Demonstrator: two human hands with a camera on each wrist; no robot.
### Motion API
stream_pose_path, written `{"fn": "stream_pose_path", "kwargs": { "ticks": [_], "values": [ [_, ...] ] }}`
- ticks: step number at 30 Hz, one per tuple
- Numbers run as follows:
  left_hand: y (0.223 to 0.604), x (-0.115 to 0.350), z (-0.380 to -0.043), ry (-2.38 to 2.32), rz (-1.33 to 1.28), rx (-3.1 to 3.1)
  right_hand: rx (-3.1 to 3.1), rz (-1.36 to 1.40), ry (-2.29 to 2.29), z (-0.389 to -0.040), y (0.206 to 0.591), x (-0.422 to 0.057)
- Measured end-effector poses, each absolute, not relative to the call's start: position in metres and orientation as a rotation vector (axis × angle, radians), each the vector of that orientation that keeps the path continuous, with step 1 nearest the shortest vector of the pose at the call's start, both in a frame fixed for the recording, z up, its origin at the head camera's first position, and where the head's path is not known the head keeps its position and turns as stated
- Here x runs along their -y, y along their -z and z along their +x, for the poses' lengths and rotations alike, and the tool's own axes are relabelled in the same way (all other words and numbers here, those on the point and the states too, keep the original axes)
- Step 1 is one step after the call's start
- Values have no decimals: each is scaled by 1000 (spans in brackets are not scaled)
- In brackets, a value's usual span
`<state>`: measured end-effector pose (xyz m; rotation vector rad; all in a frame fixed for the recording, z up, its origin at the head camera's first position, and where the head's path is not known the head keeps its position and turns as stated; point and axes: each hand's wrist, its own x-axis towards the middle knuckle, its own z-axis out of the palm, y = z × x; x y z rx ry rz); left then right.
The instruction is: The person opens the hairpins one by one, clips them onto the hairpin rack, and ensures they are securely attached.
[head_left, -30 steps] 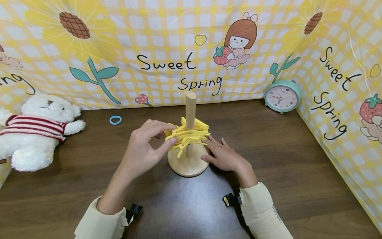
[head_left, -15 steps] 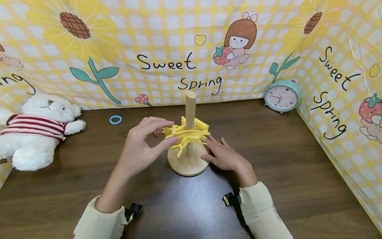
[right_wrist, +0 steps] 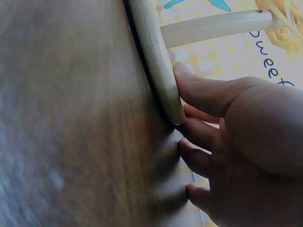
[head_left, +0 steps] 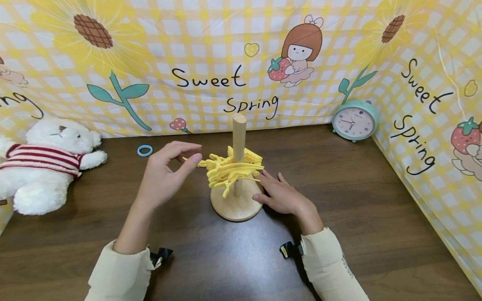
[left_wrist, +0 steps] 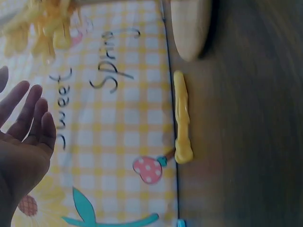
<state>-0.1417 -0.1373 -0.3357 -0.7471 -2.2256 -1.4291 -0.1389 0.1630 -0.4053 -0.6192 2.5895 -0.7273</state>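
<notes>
A wooden stand (head_left: 239, 133) rises upright from a round base (head_left: 233, 209). Bunched around its post is a cluster of thin, glossy yellow pieces (head_left: 235, 169); their kind is unclear. In the left wrist view, one yellow piece (left_wrist: 182, 118) shows low by the tabletop, apart from the cluster. My left hand (head_left: 163, 173) is left of the cluster, and the left wrist view shows its fingers extended with nothing between them. My right hand (head_left: 284, 196) rests at the base's right side, thumb on the top face, the other fingers fairly straight along the rim and table.
A light blue ring (head_left: 144, 151) lies on the brown table (head_left: 357, 217) behind my left hand. At the far left sits a white teddy bear (head_left: 47, 167) in a striped sweater. A mint alarm clock (head_left: 354, 120) stands at the back right, before the checkered cloth wall (head_left: 211, 37).
My left hand has drawn back leftward, away from the yellow cluster. More of a yellow piece shows beside its thumb. The right hand stays at the base.
</notes>
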Motion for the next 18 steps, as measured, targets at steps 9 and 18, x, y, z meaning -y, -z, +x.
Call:
{"fn": "stream_pose_path", "kwargs": {
  "ticks": [9, 18],
  "values": [
    [347, 160, -163, 1355, -562, 2417, -2595, -622, 733, -140, 407, -164],
    [364, 176, -179, 1453, -463, 2603, -2588, -611, 723, -140, 407, -164]
  ]
}}
